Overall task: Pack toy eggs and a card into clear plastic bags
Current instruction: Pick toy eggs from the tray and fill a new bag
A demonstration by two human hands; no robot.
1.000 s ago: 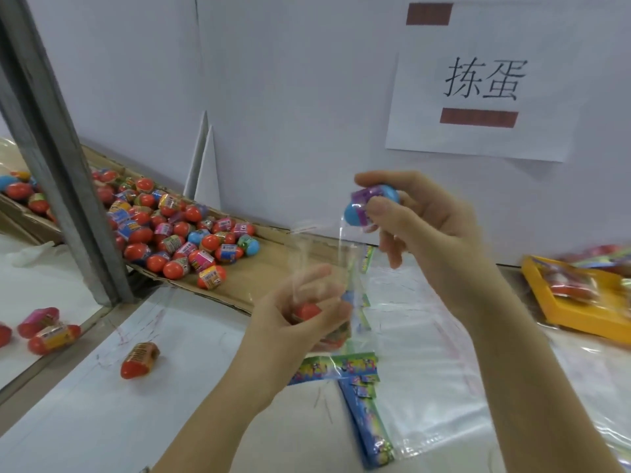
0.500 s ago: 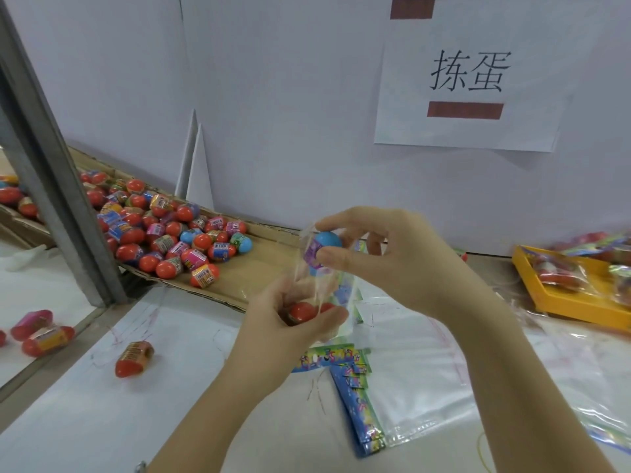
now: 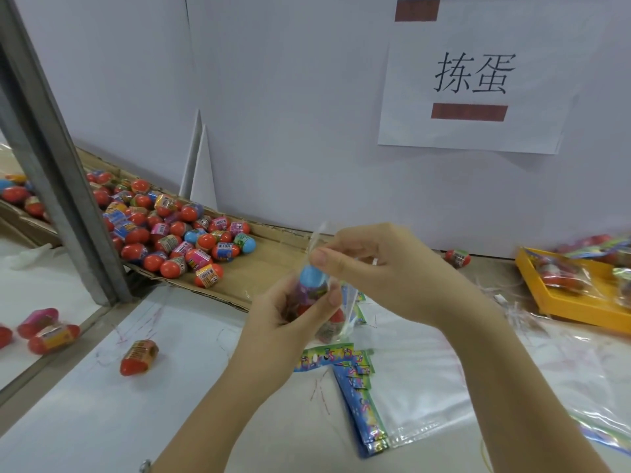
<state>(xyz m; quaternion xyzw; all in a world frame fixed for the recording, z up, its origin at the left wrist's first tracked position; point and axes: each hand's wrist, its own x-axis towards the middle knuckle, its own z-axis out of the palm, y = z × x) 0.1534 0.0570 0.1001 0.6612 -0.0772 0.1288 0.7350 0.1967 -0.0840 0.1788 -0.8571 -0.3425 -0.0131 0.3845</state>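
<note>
Lying nearest on the white table (image 3: 85, 421) is a fanned stack of long, brightly printed cards (image 3: 358, 394) over a pile of flat clear plastic bags (image 3: 437, 404), with a loose red toy egg (image 3: 138, 356) in an orange wrapper off to the near left. Just beyond the cards, the left hand (image 3: 290, 312) curls its fingers round the middle of an upright clear plastic bag (image 3: 346, 297), and the right hand (image 3: 386, 271) pinches the bag's top edge between thumb and forefinger. A second ago that right hand held the blue toy egg (image 3: 312, 276) in the air above the mouth. Now the egg sits inside the bag, above a red egg (image 3: 337, 316) lower down, so one more egg is packed. The pinch looks like the hand steadying or closing the mouth. Whether a card is already inside I cannot tell through the crinkled film. The blue egg's long axis runs roughly upright along the bag's own length. Its bare blue end points up toward the mouth and its purple-wrapped end points down. The bag's mouth faces up, leaning slightly to the far left. Farther left, a flat cardboard tray (image 3: 273, 264) holds a heap of mostly red eggs (image 3: 177, 233) behind a grey metal post (image 3: 51, 165). At far right stands a yellow plastic tray (image 3: 563, 305) of filled bags. A white paper sign (image 3: 471, 80) hangs on the far wall.
</note>
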